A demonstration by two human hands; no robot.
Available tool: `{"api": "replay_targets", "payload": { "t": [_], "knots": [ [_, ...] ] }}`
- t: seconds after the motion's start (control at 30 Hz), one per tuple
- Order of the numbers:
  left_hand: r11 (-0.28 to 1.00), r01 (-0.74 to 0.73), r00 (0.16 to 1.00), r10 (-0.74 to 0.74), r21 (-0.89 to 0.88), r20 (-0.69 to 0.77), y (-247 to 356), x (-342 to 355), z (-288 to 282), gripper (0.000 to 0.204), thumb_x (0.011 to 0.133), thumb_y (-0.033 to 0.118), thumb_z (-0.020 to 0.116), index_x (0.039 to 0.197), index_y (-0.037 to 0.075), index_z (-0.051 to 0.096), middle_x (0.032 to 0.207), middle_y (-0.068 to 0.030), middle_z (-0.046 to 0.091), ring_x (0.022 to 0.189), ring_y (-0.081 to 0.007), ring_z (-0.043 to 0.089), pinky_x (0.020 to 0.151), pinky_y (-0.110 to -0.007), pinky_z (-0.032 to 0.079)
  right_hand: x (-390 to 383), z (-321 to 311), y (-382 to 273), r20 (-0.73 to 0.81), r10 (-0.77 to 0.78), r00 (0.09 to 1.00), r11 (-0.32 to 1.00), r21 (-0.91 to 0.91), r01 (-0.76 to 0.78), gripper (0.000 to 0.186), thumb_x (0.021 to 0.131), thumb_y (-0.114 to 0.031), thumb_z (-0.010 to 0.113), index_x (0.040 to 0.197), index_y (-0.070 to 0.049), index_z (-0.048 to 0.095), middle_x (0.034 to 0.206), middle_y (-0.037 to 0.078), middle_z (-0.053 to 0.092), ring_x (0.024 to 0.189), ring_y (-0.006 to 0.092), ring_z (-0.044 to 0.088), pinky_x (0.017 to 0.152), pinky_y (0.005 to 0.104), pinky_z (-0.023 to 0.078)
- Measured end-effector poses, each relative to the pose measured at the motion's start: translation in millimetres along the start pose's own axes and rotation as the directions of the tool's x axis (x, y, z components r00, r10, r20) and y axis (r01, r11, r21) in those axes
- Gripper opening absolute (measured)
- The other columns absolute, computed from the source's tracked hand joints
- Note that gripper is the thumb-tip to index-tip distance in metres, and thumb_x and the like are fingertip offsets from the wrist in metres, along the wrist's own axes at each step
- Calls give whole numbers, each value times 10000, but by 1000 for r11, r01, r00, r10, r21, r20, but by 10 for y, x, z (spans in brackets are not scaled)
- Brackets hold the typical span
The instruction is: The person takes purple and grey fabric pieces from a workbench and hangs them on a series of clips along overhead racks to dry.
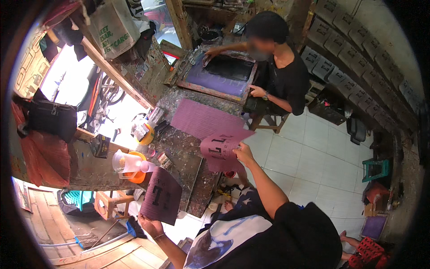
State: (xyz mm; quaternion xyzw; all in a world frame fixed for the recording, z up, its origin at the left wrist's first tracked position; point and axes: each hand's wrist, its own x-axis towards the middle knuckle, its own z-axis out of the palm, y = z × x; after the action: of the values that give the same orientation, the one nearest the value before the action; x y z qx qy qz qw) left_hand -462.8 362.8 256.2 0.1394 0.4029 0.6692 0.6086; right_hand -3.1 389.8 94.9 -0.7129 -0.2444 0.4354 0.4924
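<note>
My left hand (pixel 151 226) pinches the lower edge of a dark purple printed sheet (pixel 172 201), which stands upright and bows a little beside the worktable. Farther up and to the right, my right hand (pixel 243 155) grips the right edge of a second purple sheet (pixel 219 154); it curls over and bears large dark lettering. Just beyond it, ribbed purple sheets (pixel 201 119) lie flat on the table. At the far end a co-worker (pixel 280 67) sits with one hand at each side of a wooden screen-printing frame (pixel 197 88), its mesh smeared with black ink.
The paint-stained worktable (pixel 179 150) carries a yellow tub (pixel 145 135) and an orange bowl (pixel 135 175) with a translucent jug (pixel 125 162) in it. Grey printed pieces (pixel 345 85) line the right wall. A green stool (pixel 375 170) stands on the white tiled floor (pixel 309 157).
</note>
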Motion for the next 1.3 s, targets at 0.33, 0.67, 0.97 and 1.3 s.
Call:
{"api": "replay_targets", "payload": {
  "t": [0.33, 0.67, 0.97, 1.3],
  "knots": [
    [973, -37, 978, -11, 229, 207, -336, -99, -102, 331, 909, 248, 368, 1066, -14, 496, 1034, -111, 560, 958, -212, 536, 898, -344, 386, -1499, -1367, -100, -180, -36, 983, 900, 422, 110, 109, 803, -67, 526, 872, 1, 578, 766, 25, 581, 652, 114, 559, 583, 246, 469],
    [902, 144, 911, -282, 406, 302, -1004, -844, 1448, 363, 896, 188, 289, 1054, -44, 520, 1008, -126, 557, 925, -220, 552, 847, -326, 433, -2538, -2694, 315, -512, 45, 858, 898, 397, 189, 196, 757, 16, 497, 944, 37, 554, 855, 79, 587, 720, 148, 578, 581, 262, 476],
    [878, 355, 768, -469, 320, 436, -2367, -1659, 2249, 346, 908, 186, 309, 1031, -73, 504, 1037, -146, 546, 931, -222, 555, 819, -324, 448, -3170, -4036, 935, -484, 28, 875, 917, 360, 170, 137, 756, 16, 501, 879, 51, 549, 783, 61, 576, 631, 135, 537, 559, 263, 443],
    [797, 431, 662, -597, 423, 453, -3409, -2199, 2780, 434, 895, 239, 421, 1168, -97, 394, 1198, -182, 447, 1116, -199, 433, 930, -268, 331, -3290, -5378, 1003, -510, -76, 857, 997, -43, 62, 92, 740, 18, 507, 776, 37, 590, 672, -12, 511, 576, 71, 440, 510, 218, 354]
  ]
}}
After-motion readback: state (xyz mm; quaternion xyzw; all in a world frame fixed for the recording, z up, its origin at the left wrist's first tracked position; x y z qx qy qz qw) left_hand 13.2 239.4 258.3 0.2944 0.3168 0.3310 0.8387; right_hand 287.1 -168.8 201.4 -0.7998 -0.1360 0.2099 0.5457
